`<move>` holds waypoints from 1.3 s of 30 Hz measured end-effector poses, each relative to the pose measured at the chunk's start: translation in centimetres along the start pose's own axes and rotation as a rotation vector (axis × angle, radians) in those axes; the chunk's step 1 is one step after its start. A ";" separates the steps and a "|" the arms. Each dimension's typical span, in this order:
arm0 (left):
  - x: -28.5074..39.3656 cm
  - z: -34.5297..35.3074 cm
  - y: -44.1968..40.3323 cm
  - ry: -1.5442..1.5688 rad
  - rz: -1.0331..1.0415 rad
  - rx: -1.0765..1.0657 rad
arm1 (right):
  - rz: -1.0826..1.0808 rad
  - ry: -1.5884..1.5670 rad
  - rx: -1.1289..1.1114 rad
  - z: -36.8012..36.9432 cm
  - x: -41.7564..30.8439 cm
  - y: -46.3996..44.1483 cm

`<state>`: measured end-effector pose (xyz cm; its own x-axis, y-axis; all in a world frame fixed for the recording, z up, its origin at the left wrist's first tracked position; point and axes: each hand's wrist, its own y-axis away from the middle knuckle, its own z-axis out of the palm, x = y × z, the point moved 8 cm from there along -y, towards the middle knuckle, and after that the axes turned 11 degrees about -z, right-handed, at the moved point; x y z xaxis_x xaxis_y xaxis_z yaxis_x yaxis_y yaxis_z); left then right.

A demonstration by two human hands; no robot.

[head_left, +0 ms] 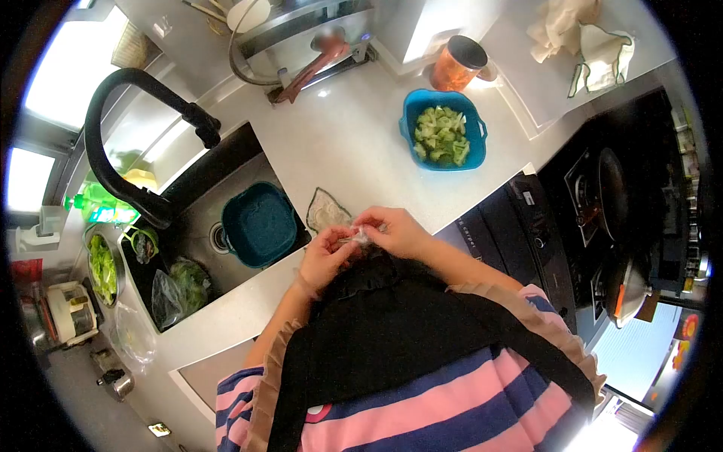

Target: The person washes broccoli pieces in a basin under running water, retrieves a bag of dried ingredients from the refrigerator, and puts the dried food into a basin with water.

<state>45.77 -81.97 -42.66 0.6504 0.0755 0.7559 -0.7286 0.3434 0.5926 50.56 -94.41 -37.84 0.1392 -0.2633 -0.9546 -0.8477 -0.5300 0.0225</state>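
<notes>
Close to my body, at the counter's front edge, my left hand (330,255) and my right hand (393,230) meet with their fingers closed in a pinch. Between the fingertips is a small whitish, shiny thing (361,236), partly hidden and too small to name. A pale cloth (326,211) with a dark green edge lies on the counter just beyond my left hand. Farther off, a blue basket (407,120) holds cut green vegetable pieces (442,134) that look like broccoli or a similar vegetable.
At the left, a sink (197,188) holds a blue basin (260,224) and a plastic bag of greens (183,288), under a black faucet (94,135). An orange jar (456,63) stands behind the basket. On the right is a stove with a dark pan (613,194) and another pan (629,290).
</notes>
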 end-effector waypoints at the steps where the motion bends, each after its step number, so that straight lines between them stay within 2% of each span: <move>1: 0.2 0.0 -0.1 0.038 0.060 0.019 | -0.072 -0.105 -0.015 0.4 -0.8 -0.1; 2: 0.4 -0.1 -0.2 0.076 0.120 0.039 | -0.074 -0.102 -0.017 0.2 -0.9 -0.1; 4: 0.2 0.1 -0.5 0.075 0.176 0.063 | -0.449 0.199 -0.123 0.6 -4.0 0.2; 6: 0.5 0.0 -0.2 0.068 0.223 0.081 | -0.394 0.163 -0.096 0.4 -4.0 0.3; 8: 1.7 1.3 0.2 -0.297 0.330 0.049 | -0.337 0.131 -0.063 -0.1 -3.7 0.3; 9: 1.6 1.2 0.1 -0.296 0.331 0.045 | -0.352 0.230 -0.045 -0.4 -3.9 0.5; 11: 0.9 0.9 -0.4 -0.486 0.323 0.102 | -0.364 0.331 -0.027 -0.7 -3.9 0.7; 13: 0.3 0.4 -0.8 -0.467 0.266 0.141 | -0.554 0.464 -0.045 -0.2 -4.8 1.2; 16: 0.1 -0.1 -0.8 -0.434 0.185 0.180 | -0.641 0.518 -0.027 -0.4 -5.4 1.5; 20: 0.5 0.0 -0.5 -0.340 0.161 0.134 | -0.593 0.566 0.004 -1.6 -5.1 2.0; 22: 0.0 -0.3 -0.8 -0.242 0.126 0.099 | -0.399 0.601 -0.098 -1.5 -2.9 1.9; 26: -0.3 -0.1 -0.6 0.023 0.025 -0.003 | -0.262 0.535 -0.027 -1.7 -1.5 2.1; 29: 0.6 0.3 0.1 -0.121 0.012 -0.011 | -0.244 0.425 0.060 -1.7 -1.4 2.1; 31: 0.3 0.1 -0.1 -0.139 0.038 -0.009 | -0.209 0.146 0.101 -1.5 -1.2 1.8; 32: 0.2 -0.1 -0.2 -0.155 0.064 -0.005 | -0.210 0.146 0.100 -1.3 -1.4 1.7; 33: -0.4 0.0 -0.6 -0.155 0.065 -0.002 | -0.264 0.079 0.038 -0.6 -2.1 1.5; 35: 0.0 -0.7 -0.8 -0.105 0.235 0.136 | -0.323 0.010 -0.024 -0.2 -2.9 1.4; 37: 0.6 -0.3 -0.1 -0.219 0.227 0.133 | -0.382 0.044 -0.136 0.0 -3.4 1.5; 39: 1.0 0.1 0.3 -0.330 0.218 0.128 | -0.298 0.046 -0.105 -0.8 -2.3 1.4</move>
<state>46.11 -81.91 -41.70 0.3894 -0.1777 0.9037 -0.8759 0.2320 0.4231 49.48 -95.21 -35.41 0.3983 -0.1188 -0.9095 -0.7091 -0.6689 -0.2231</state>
